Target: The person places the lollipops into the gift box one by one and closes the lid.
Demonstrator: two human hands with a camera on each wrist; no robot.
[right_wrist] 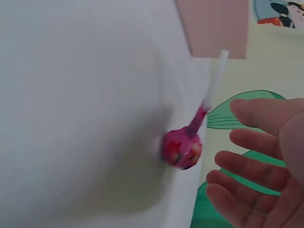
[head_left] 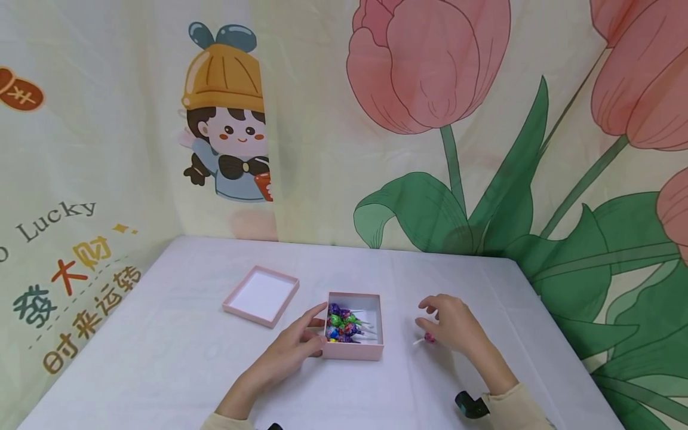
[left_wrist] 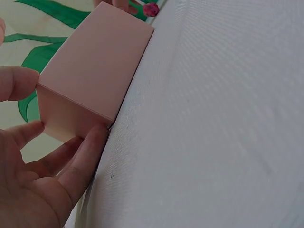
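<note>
A pink box (head_left: 353, 352) stands uncovered on the table, with several wrapped lollipops (head_left: 344, 324) along its left side, sticks pointing right. Against the box's left wall rests my left hand (head_left: 290, 348); in the left wrist view its fingers (left_wrist: 88, 156) touch that wall and the thumb meets a top corner. To the right of the box, my right hand (head_left: 454, 322) hovers with loosely bent fingers and nothing between them. Just beside its fingertips is a pink-wrapped lollipop (right_wrist: 183, 148) with a white stick, apart from the hand in the right wrist view.
The pink box lid (head_left: 261, 295) lies inside-up on the table, behind and left of the box. A white cloth (head_left: 333, 397) covers the table. Behind it hangs a printed backdrop (head_left: 317, 119) with tulips and a cartoon figure.
</note>
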